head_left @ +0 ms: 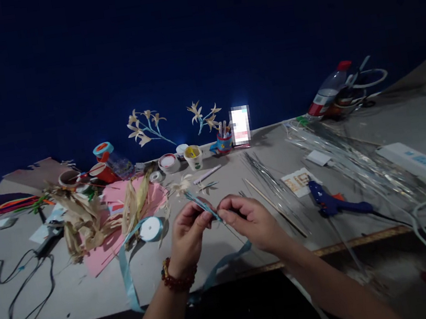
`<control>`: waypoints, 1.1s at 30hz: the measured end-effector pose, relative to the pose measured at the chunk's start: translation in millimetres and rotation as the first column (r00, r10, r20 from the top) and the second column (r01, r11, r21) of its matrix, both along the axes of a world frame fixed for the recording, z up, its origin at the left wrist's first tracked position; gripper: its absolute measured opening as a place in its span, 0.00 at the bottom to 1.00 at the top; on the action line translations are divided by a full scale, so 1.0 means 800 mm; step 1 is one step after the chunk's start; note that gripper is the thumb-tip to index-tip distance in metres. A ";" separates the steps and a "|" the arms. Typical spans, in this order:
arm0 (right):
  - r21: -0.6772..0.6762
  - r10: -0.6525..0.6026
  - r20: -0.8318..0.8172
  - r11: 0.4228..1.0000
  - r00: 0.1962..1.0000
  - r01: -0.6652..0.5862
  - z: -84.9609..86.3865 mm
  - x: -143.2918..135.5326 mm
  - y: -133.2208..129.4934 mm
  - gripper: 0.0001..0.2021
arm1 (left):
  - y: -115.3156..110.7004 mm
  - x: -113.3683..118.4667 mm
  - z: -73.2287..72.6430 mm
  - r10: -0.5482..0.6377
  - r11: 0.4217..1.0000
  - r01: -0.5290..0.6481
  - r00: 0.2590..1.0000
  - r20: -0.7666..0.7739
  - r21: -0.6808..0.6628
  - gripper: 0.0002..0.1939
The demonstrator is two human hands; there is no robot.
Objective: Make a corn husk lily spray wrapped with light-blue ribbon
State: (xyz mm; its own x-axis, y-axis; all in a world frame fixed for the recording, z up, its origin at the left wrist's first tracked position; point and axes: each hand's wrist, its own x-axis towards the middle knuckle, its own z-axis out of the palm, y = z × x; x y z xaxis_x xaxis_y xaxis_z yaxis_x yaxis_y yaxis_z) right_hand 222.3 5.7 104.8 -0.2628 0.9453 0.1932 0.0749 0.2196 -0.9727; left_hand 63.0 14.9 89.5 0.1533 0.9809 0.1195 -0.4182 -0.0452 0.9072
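Between my two hands is a handmade flower's stem (200, 202), wrapped in light blue, with a pale flower head (181, 186) at its far end. My left hand (187, 231) pinches the wrapped stem between thumb and fingers. Lower on the same stem, the fingertips of my right hand (251, 221) are closed, close to where blue ribbon (227, 259) hangs below. A ribbon spool (151, 229) lies left of my left hand, its blue ribbon looping down over the table edge. What lies under my right fingers is partly hidden.
Dried corn husks (82, 220) lie on pink paper (96, 258) at left. Two finished flower sprays (148, 126) stand behind small tubs (193, 157). A blue glue gun (336, 203), thin wires (276, 187), a power strip (424, 167) and a bottle (330, 90) are at right.
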 end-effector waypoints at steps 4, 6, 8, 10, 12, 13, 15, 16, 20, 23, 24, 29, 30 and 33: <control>-0.230 0.125 -0.256 0.955 0.958 -0.186 -0.008 0.001 0.006 0.13 | 0.006 0.002 0.003 -0.068 0.996 0.074 0.992 0.107 -0.049 0.09; -0.289 0.129 -0.335 0.929 0.933 -0.233 -0.012 -0.001 0.007 0.15 | 0.007 0.004 0.003 -0.093 0.990 0.106 0.985 0.143 -0.092 0.10; -0.308 0.114 -0.374 0.921 0.920 -0.239 -0.014 -0.002 0.007 0.15 | 0.007 0.005 0.003 -0.124 0.982 0.145 0.979 0.163 -0.123 0.10; -0.303 0.102 -0.386 0.925 0.917 -0.230 -0.014 -0.003 0.005 0.16 | 0.007 0.007 0.004 -0.149 0.974 0.176 0.972 0.180 -0.144 0.11; -0.282 0.098 -0.369 0.936 0.924 -0.212 -0.014 -0.004 0.004 0.16 | 0.008 0.010 0.005 -0.150 0.971 0.181 0.970 0.193 -0.156 0.12; -0.264 0.098 -0.348 0.944 0.932 -0.198 -0.013 -0.004 0.003 0.15 | 0.008 0.011 0.005 -0.146 0.970 0.180 0.969 0.201 -0.162 0.13; -0.217 0.090 -0.290 0.963 0.953 -0.157 -0.011 -0.003 0.001 0.14 | 0.009 0.014 0.005 -0.139 0.971 0.177 0.965 0.223 -0.161 0.13; -0.189 0.080 -0.254 0.973 0.964 -0.131 -0.010 -0.003 0.001 0.14 | 0.009 0.015 0.004 -0.136 0.972 0.174 0.964 0.229 -0.156 0.13; -0.054 0.014 -0.080 0.998 0.997 -0.019 -0.003 0.000 0.001 0.12 | 0.008 0.020 -0.001 -0.059 0.987 0.091 0.972 0.227 -0.132 0.11; 0.083 -0.055 0.057 0.995 0.997 0.050 0.002 0.002 0.000 0.11 | 0.005 0.020 -0.003 -0.011 0.991 0.035 0.982 0.190 -0.128 0.11; 0.122 -0.076 0.094 0.990 0.993 0.065 0.003 0.003 -0.001 0.10 | 0.005 0.020 -0.003 -0.004 0.991 0.027 0.985 0.174 -0.134 0.12; 0.172 -0.085 0.156 0.983 0.984 0.057 0.008 0.006 -0.002 0.09 | 0.004 0.019 0.002 0.036 0.989 -0.011 0.985 0.168 -0.151 0.12; 0.157 -0.074 0.140 0.986 0.987 0.052 0.008 0.006 -0.002 0.09 | 0.005 0.019 0.003 0.029 0.988 0.000 0.983 0.181 -0.155 0.12; 0.043 -0.017 0.011 0.999 1.000 0.017 0.002 0.004 0.001 0.10 | 0.007 0.020 0.000 -0.039 0.985 0.081 0.965 0.258 -0.153 0.11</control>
